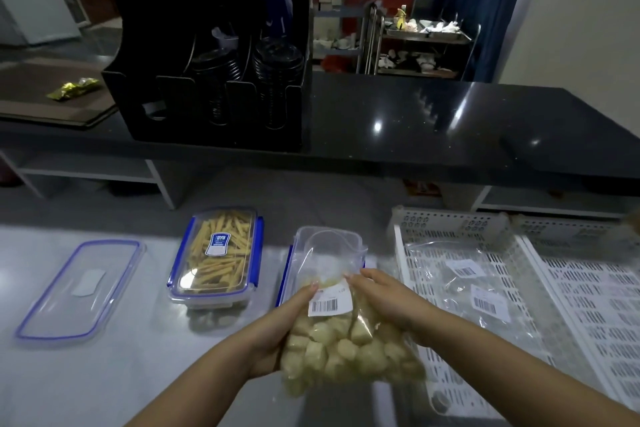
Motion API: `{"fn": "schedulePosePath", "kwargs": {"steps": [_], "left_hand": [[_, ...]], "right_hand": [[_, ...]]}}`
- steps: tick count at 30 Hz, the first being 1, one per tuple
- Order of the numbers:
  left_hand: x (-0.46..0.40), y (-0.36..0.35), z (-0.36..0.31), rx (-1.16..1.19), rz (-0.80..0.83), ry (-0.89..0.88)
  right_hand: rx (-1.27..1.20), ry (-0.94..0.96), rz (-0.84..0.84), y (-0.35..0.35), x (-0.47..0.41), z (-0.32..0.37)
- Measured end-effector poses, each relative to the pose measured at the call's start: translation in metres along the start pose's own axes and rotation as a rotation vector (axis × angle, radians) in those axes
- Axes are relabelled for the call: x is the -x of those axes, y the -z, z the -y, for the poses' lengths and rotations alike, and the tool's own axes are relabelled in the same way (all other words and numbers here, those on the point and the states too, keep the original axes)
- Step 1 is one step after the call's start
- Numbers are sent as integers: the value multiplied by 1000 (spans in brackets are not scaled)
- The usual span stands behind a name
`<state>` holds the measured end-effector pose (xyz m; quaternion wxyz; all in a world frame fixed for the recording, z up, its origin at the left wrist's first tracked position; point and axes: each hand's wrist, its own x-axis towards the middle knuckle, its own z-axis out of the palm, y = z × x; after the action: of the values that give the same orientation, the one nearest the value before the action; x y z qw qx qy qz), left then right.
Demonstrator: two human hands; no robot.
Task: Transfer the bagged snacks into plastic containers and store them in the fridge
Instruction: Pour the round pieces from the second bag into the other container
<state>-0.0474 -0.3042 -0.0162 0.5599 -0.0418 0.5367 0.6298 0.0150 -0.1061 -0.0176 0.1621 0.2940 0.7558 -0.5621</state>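
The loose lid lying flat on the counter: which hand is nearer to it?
Left. The left hand grips the snack bag on the side facing the loose lid, with the closed container between them. The right hand holds the bag's far side, farther away.

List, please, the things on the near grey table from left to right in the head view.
Loose lid → closed container of snack sticks → bag of snack cubes, held by both hands over an open container → white basket with empty bags.

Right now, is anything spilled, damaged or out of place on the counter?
Nothing spilled or damaged. Both hands, left hand and right hand, hold the snack bag over the open container; its loose lid lies apart, left of the sealed container.
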Motion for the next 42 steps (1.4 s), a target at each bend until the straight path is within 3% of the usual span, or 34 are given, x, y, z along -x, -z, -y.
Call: {"fn": "schedulePosePath", "kwargs": {"steps": [21,29,33,42], "left_hand": [[8,-11,-20,-1,-16,13],[20,-13,-43,43,-34,-9],[28,-17,-59,48,-33,-10],[32,-19,-89,7,-186,-32]], "right_hand": [[-13,9,70,3,18,27],[-66,124,-28,12,20,43],[-66,136,12,17,25,58],[-108,73,40,34,28,79]]}}
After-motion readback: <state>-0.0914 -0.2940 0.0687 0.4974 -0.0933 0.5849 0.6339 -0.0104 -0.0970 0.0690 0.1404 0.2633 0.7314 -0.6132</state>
